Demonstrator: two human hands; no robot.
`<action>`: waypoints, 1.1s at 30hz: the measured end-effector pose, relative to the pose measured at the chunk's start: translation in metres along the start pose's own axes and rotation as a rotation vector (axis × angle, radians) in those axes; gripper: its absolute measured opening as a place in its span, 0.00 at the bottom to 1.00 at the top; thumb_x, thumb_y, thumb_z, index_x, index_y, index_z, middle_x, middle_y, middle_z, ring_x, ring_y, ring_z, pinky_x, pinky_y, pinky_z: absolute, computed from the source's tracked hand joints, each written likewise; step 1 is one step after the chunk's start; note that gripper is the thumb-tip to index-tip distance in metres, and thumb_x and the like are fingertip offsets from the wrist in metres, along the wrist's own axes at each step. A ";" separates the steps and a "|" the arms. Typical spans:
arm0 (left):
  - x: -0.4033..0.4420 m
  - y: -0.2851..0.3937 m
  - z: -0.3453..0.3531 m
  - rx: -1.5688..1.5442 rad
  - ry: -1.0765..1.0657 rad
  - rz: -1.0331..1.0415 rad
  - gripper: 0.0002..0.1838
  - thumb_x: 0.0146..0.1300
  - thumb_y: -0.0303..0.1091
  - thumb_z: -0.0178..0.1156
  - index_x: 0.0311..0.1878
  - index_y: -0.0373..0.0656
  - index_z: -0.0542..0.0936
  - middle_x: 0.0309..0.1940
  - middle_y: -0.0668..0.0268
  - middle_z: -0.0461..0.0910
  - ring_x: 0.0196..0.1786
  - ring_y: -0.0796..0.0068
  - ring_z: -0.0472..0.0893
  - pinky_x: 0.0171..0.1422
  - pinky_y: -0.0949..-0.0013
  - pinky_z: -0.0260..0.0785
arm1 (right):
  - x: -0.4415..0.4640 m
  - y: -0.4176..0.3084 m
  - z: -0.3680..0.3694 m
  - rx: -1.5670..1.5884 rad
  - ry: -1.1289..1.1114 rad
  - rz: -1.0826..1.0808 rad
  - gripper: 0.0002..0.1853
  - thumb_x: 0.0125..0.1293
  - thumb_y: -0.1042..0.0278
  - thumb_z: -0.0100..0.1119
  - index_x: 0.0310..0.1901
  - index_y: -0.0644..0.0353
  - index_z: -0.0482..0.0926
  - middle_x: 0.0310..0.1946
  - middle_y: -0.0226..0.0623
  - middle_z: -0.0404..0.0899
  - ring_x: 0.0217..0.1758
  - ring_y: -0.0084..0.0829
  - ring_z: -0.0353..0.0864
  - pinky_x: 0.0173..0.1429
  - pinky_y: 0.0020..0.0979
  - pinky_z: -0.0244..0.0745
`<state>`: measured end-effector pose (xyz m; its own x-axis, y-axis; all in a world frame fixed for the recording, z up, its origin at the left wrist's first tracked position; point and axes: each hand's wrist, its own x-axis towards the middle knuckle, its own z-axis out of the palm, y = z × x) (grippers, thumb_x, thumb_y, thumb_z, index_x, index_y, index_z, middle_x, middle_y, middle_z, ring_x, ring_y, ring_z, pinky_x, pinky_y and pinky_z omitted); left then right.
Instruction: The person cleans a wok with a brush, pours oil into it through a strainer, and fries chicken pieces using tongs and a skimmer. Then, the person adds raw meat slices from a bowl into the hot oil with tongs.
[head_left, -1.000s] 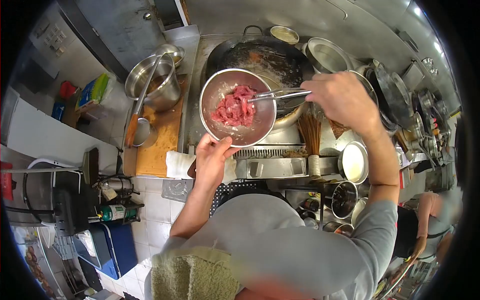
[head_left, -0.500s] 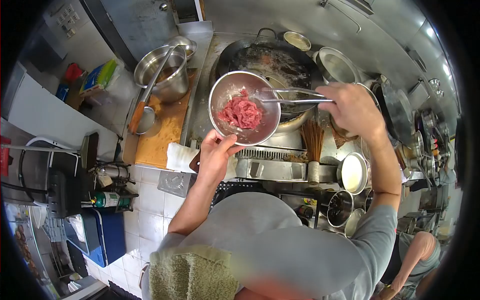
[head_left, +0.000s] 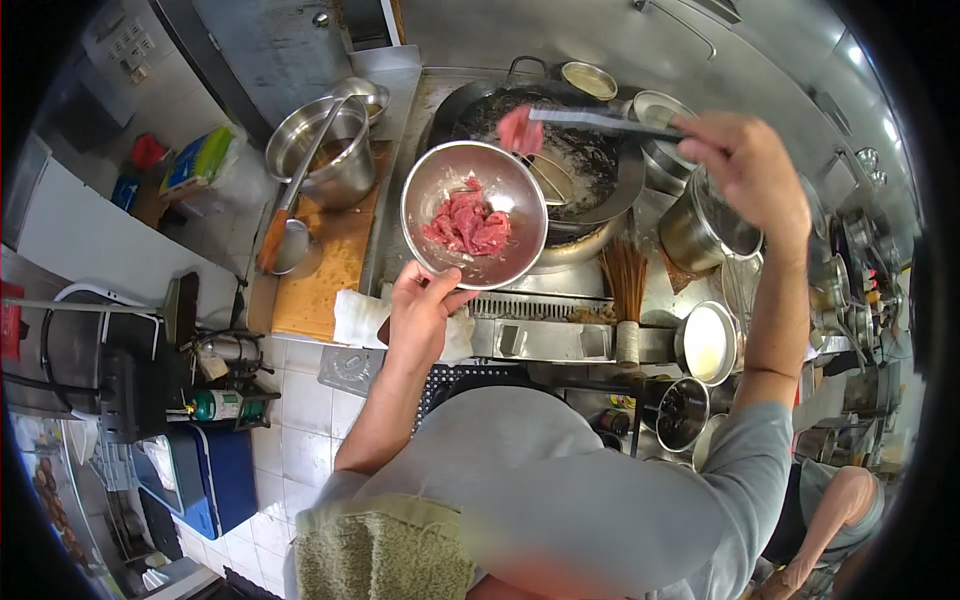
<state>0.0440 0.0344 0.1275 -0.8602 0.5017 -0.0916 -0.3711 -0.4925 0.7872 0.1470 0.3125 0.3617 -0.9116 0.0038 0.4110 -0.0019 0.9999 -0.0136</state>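
Note:
My left hand (head_left: 425, 305) grips the rim of a steel bowl (head_left: 525, 215), thumb over the near edge. Slices of raw red meat (head_left: 470, 222) lie in the bottom of the bowl. My right hand (head_left: 745, 165) is closed around metal tongs (head_left: 600, 121), which point left over the wok (head_left: 610, 205). A clump of raw meat (head_left: 519, 131) hangs at the tips of the tongs, blurred by motion, above the far side of the bowl. Dark bubbling liquid fills the wok, and a round strainer (head_left: 550, 182) rests in it, partly hidden by the bowl.
Left of the wok, a steel pot (head_left: 335, 165) with a ladle (head_left: 300, 180) across it stands on a wooden board (head_left: 325, 265). A bamboo brush (head_left: 625, 295) and a bowl of pale liquid (head_left: 706, 345) are at the right. Another person (head_left: 835, 510) is at lower right.
The tongs have come up out of the bowl with a clump of meat and swung over the wok. Less meat lies in the bowl, which has shifted slightly left.

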 end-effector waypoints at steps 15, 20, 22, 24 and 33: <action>-0.017 0.005 -0.002 0.002 -0.002 -0.029 0.04 0.62 0.23 0.56 0.37 0.41 0.72 0.43 0.60 0.78 0.45 0.69 0.80 0.48 0.64 0.79 | 0.038 0.132 0.188 -0.440 -0.324 0.289 0.14 0.60 0.56 0.58 0.34 0.60 0.82 0.34 0.46 0.83 0.40 0.45 0.83 0.45 0.43 0.78; -0.023 0.004 -0.009 -0.005 0.018 0.004 0.05 0.62 0.22 0.56 0.33 0.42 0.71 0.40 0.62 0.78 0.43 0.71 0.81 0.47 0.63 0.78 | 0.040 0.118 0.118 -0.337 0.125 0.311 0.16 0.65 0.55 0.54 0.41 0.58 0.82 0.34 0.50 0.82 0.42 0.50 0.81 0.46 0.45 0.76; -0.022 0.002 -0.009 0.000 0.051 0.008 0.06 0.62 0.22 0.56 0.32 0.42 0.70 0.39 0.62 0.78 0.42 0.72 0.81 0.47 0.63 0.78 | 0.032 0.080 0.066 -0.053 0.064 0.263 0.18 0.64 0.58 0.56 0.47 0.63 0.80 0.39 0.53 0.81 0.43 0.51 0.81 0.47 0.40 0.74; -0.019 -0.002 -0.010 0.020 0.060 0.002 0.06 0.62 0.22 0.57 0.32 0.42 0.70 0.39 0.63 0.78 0.42 0.72 0.81 0.46 0.63 0.79 | 0.012 0.038 0.036 0.074 -0.028 0.102 0.16 0.60 0.63 0.60 0.47 0.64 0.80 0.37 0.52 0.81 0.41 0.49 0.81 0.46 0.39 0.75; -0.007 -0.015 0.002 0.054 -0.038 -0.039 0.03 0.61 0.22 0.56 0.38 0.41 0.74 0.42 0.60 0.80 0.44 0.69 0.81 0.46 0.64 0.79 | -0.027 -0.009 0.049 0.032 -0.309 -0.139 0.10 0.54 0.66 0.63 0.37 0.60 0.82 0.33 0.43 0.82 0.37 0.46 0.80 0.41 0.41 0.74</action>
<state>0.0562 0.0391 0.1177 -0.8312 0.5468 -0.1009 -0.3839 -0.4331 0.8155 0.1515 0.3027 0.3055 -0.9831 -0.1417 0.1157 -0.1435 0.9896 -0.0073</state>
